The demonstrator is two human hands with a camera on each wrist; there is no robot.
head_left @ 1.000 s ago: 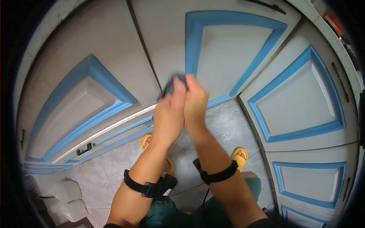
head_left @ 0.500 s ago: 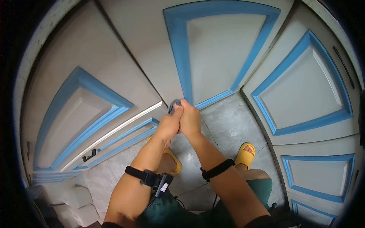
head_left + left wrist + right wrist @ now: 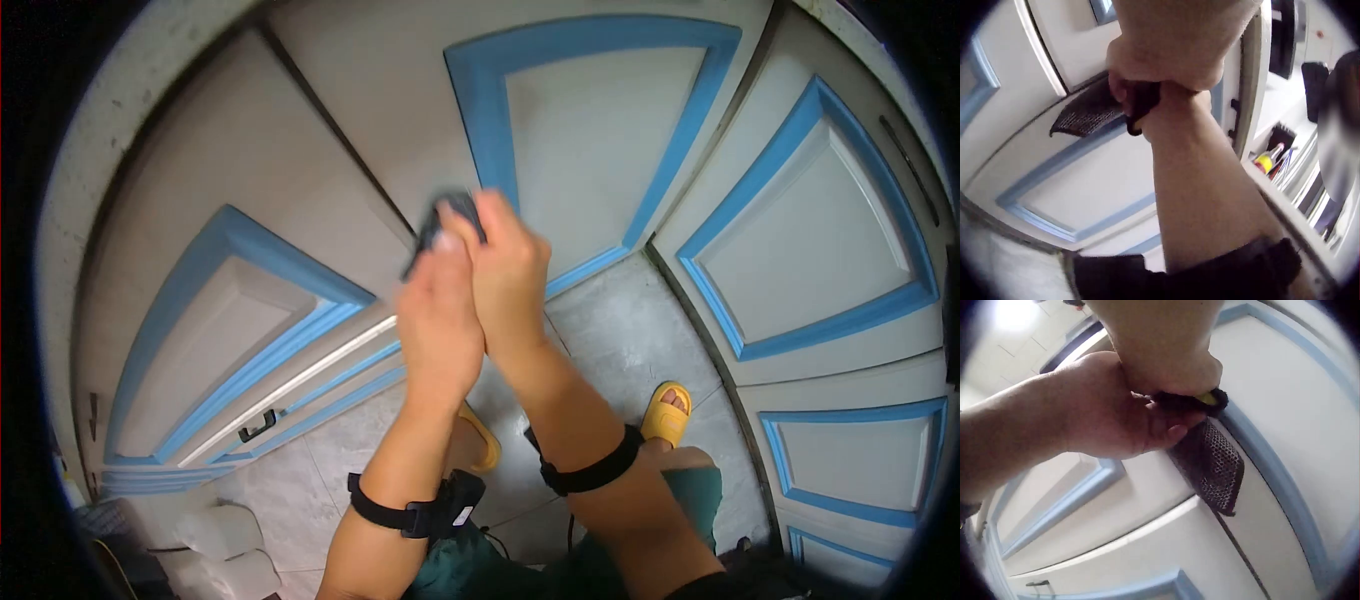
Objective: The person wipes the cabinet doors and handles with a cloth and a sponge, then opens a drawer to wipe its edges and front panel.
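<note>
Both hands are close together in front of the cabinet doors, gripping one dark grey mesh cloth (image 3: 463, 205). The left hand (image 3: 440, 320) curls its fingers round the near side. My right hand (image 3: 508, 275) holds the cloth from the other side, with the two hands touching. In the left wrist view a flap of the cloth (image 3: 1088, 115) hangs out past the fingers. From the right wrist its open mesh (image 3: 1219, 465) shows clearly, and a small yellow patch (image 3: 1209, 398) peeks out by the right hand. The bunched middle is hidden within the hands.
Pale cabinet doors with blue trim (image 3: 480, 130) stand ahead and more cabinets (image 3: 820, 230) to the right. A drawer handle (image 3: 258, 425) juts out at lower left. White containers (image 3: 220, 530) stand on the grey tiled floor (image 3: 630, 310). Yellow slippers (image 3: 667, 412) are below.
Both hands dipped low with the cloth half a second ago and have now come up again, nearer the head camera. They still grip the cloth together.
</note>
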